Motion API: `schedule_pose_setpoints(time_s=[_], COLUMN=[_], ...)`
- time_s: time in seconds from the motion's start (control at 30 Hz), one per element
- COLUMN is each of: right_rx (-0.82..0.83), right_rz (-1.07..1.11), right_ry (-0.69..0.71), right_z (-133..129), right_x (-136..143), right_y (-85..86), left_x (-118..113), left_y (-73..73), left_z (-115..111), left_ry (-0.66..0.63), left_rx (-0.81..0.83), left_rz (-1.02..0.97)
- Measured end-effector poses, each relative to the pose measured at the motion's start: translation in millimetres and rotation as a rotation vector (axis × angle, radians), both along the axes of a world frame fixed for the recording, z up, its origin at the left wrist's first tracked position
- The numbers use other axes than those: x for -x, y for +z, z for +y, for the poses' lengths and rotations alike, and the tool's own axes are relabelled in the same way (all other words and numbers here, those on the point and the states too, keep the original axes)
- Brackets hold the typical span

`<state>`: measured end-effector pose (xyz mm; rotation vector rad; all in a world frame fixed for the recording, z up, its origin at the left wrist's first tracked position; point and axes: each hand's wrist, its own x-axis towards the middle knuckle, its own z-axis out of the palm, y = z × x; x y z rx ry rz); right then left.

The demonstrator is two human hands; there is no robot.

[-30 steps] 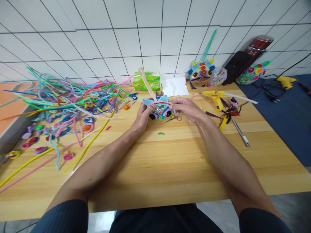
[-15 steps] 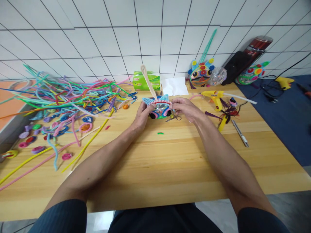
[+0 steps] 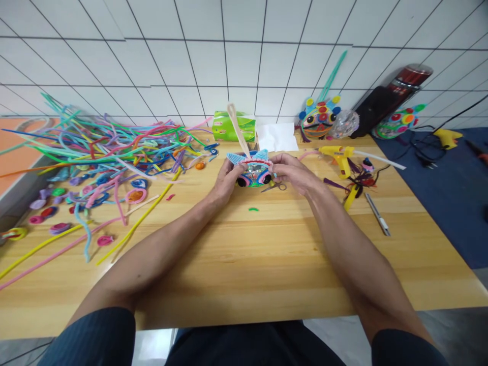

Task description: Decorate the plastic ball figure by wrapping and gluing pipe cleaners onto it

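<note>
A small craft figure [image 3: 256,170] with light blue pointed ears, black round eyes ringed in pink and blue, and a clear shiny middle is held above the table. My left hand [image 3: 227,179] grips its left side, thumb on the front. On the right side, the fingers of my right hand [image 3: 288,172] are pinched at the figure's edge. A beige looped strip [image 3: 238,131] rises from its top. Scissors [image 3: 275,187] lie partly behind my right hand, and a small green piece [image 3: 253,209] rests on the wood in front.
Many pipe cleaners [image 3: 114,147] and coiled pieces cover the left of the table [image 3: 244,274]. A yellow glue gun [image 3: 339,158], a pen-like cutter [image 3: 377,214] and a finished-looking figure [image 3: 319,119] are on the right. Behind stand a green tissue pack [image 3: 233,127] and white paper [image 3: 277,137].
The camera view has shifted slightly. Both hands still hold the figure, with almost no change in their grip.
</note>
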<state>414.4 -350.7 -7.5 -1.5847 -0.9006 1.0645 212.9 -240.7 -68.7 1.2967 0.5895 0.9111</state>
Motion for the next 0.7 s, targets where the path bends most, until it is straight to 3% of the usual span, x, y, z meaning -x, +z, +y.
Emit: schedule_pose_setpoints(time_s=[0.3, 0.5, 0.7], right_rx=[0.009, 0.015, 0.019], right_rz=[0.011, 0.013, 0.034], right_ry=[-0.034, -0.022, -0.033], right_z=[0, 0, 0], right_x=[0, -3, -5], right_y=[-0.4, -1.2, -1.7], left_x=[1, -5, -6], left_y=[1.9, 0.6, 2.8], left_z=[0, 5, 10], left_ry=[-0.008, -0.038, -0.074], left_rx=[0.03, 0.142, 0.094], left_rz=[-0.002, -0.108, -0.128])
